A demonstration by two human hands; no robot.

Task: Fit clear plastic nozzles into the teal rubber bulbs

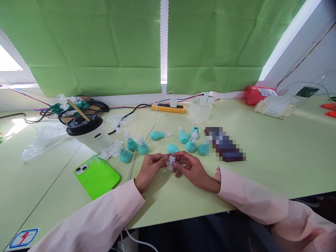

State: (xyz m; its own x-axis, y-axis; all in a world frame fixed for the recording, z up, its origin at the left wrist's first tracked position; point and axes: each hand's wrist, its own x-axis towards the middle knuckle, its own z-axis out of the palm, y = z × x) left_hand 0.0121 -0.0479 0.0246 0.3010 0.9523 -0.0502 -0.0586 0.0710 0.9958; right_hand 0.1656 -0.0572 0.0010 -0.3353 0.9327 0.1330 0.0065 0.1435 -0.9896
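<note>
Near the front of the pale green table (262, 168), a small clear plastic piece (170, 163) is pinched between both hands. My left hand (151, 169) grips it from the left with closed fingers. From the right, my right hand (193, 169) holds the same piece with thumb and fingertips. Just behind the hands lies a turquoise bulb (172, 148). Several more turquoise bulbs stand or lie around, such as one (125, 155) at the left and one (190, 146) at the right; some carry clear tips.
A green phone (97, 176) and a lidded cup (91, 138) stand at the left, near crumpled plastic (46, 138). A white cable runs beside my left hand. Behind are a yellow power strip (168, 108) and a clear container (200, 112); a blurred dark item (225, 145) lies right.
</note>
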